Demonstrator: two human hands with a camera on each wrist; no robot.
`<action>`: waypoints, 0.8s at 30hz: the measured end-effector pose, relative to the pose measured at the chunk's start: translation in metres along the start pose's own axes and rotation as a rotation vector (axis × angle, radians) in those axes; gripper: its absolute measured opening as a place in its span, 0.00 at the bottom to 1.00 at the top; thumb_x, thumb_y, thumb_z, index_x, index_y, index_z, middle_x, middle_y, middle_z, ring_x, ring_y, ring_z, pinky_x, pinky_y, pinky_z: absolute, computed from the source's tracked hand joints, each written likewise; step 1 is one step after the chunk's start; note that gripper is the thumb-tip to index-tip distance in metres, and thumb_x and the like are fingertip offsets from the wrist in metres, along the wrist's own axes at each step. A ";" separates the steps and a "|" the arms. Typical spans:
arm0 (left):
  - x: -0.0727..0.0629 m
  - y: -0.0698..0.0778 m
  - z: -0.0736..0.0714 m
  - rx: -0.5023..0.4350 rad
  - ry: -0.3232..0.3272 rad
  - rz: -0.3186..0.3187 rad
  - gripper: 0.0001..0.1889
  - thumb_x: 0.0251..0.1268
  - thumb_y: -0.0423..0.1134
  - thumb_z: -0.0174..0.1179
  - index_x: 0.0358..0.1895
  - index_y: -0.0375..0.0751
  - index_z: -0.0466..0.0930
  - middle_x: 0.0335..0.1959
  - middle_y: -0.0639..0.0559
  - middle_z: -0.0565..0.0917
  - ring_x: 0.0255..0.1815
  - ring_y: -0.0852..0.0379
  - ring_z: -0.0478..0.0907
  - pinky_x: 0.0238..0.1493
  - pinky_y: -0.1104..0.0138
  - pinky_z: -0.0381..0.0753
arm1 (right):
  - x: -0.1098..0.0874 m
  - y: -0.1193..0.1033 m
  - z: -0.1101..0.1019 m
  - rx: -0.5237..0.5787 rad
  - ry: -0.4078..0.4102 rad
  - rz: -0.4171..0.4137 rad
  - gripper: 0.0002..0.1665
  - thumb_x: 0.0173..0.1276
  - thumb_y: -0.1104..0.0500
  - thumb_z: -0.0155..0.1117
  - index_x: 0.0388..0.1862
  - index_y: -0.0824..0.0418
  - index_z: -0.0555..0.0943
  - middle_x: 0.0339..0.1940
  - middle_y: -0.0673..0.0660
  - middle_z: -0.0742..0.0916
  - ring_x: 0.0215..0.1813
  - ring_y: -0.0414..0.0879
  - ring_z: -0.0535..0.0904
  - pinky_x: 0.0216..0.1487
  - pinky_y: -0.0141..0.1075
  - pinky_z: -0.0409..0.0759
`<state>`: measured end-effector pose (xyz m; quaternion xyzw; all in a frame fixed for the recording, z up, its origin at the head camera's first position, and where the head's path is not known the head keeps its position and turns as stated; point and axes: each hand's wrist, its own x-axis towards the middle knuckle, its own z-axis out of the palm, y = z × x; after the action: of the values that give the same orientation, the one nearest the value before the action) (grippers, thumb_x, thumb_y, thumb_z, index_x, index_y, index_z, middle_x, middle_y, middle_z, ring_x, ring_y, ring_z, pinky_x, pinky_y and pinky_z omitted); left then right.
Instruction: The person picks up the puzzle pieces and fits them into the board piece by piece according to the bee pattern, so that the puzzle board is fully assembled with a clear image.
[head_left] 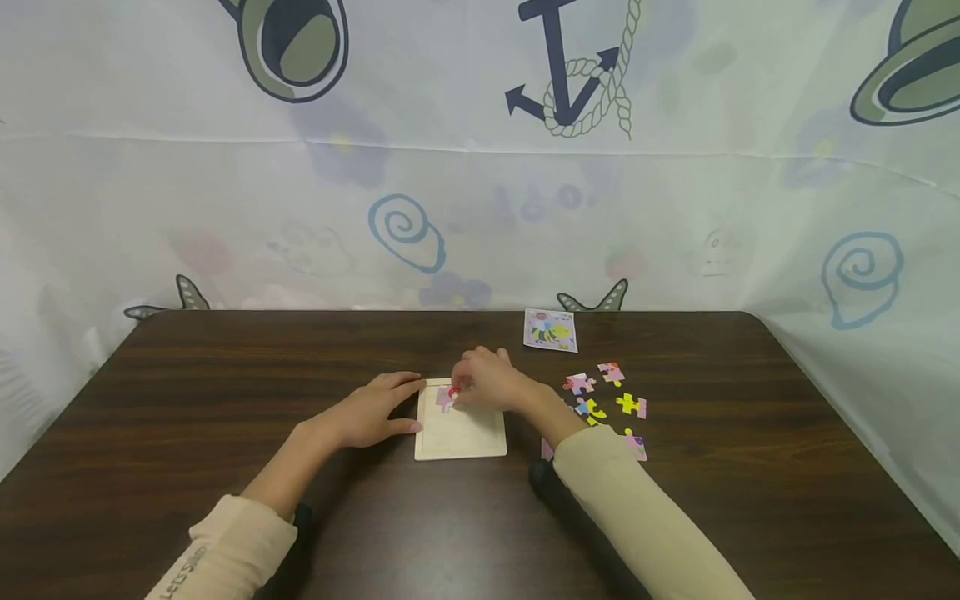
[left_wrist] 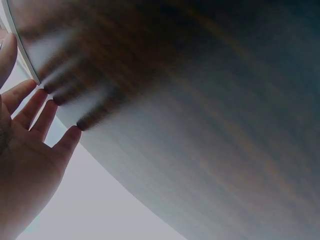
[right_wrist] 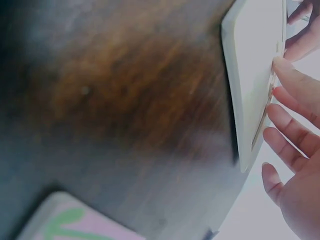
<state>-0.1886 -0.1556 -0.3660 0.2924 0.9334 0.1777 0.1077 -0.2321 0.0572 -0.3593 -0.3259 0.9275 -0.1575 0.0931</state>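
Observation:
A square pale wooden puzzle tray (head_left: 461,442) lies on the table. Inside its upper left corner is a pink jigsaw piece (head_left: 444,398) with some red at its right side. My right hand (head_left: 487,382) is over the top of the tray, thumb and fingertips pinching a puzzle piece that they mostly cover. In the right wrist view, the thumb and index finger of the right hand (right_wrist: 300,120) meet low over the tray (right_wrist: 255,65). My left hand (head_left: 378,410) rests beside the tray's left edge, fingers spread and touching it. The left wrist view shows those extended fingers (left_wrist: 42,117) too.
Several loose jigsaw pieces (head_left: 632,405), pink, yellow and blue, lie to the right, some partly behind the right forearm. A picture card with a bee (head_left: 551,331) lies at the table's back edge. A patterned cloth (head_left: 480,192) hangs behind the dark wooden table (head_left: 262,358).

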 end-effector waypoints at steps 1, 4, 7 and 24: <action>0.000 0.000 0.000 0.000 0.000 0.001 0.34 0.61 0.47 0.59 0.65 0.31 0.60 0.65 0.35 0.61 0.65 0.37 0.57 0.59 0.45 0.60 | 0.000 0.000 0.000 0.003 -0.001 -0.001 0.09 0.54 0.53 0.71 0.33 0.55 0.82 0.31 0.48 0.76 0.42 0.44 0.67 0.44 0.43 0.58; 0.000 0.001 -0.001 -0.002 0.000 0.002 0.33 0.61 0.46 0.59 0.65 0.31 0.61 0.65 0.35 0.62 0.65 0.37 0.57 0.59 0.45 0.60 | 0.000 -0.001 -0.001 0.008 -0.005 0.000 0.09 0.54 0.54 0.71 0.33 0.55 0.82 0.32 0.49 0.77 0.43 0.44 0.67 0.45 0.43 0.58; 0.000 0.001 -0.001 -0.005 0.001 0.002 0.33 0.61 0.46 0.59 0.65 0.31 0.61 0.64 0.35 0.62 0.65 0.37 0.57 0.59 0.45 0.60 | 0.001 -0.001 -0.001 0.010 -0.006 0.005 0.09 0.54 0.54 0.70 0.33 0.54 0.83 0.32 0.49 0.77 0.44 0.44 0.67 0.45 0.43 0.58; 0.000 0.000 0.000 0.001 0.017 0.026 0.33 0.61 0.46 0.59 0.64 0.29 0.61 0.64 0.34 0.63 0.64 0.37 0.58 0.59 0.46 0.61 | 0.006 -0.006 0.002 0.022 0.003 -0.007 0.11 0.57 0.55 0.68 0.40 0.54 0.83 0.30 0.49 0.78 0.42 0.44 0.68 0.44 0.42 0.58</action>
<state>-0.1882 -0.1555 -0.3662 0.3029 0.9306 0.1810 0.0972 -0.2330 0.0481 -0.3593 -0.3279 0.9247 -0.1684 0.0949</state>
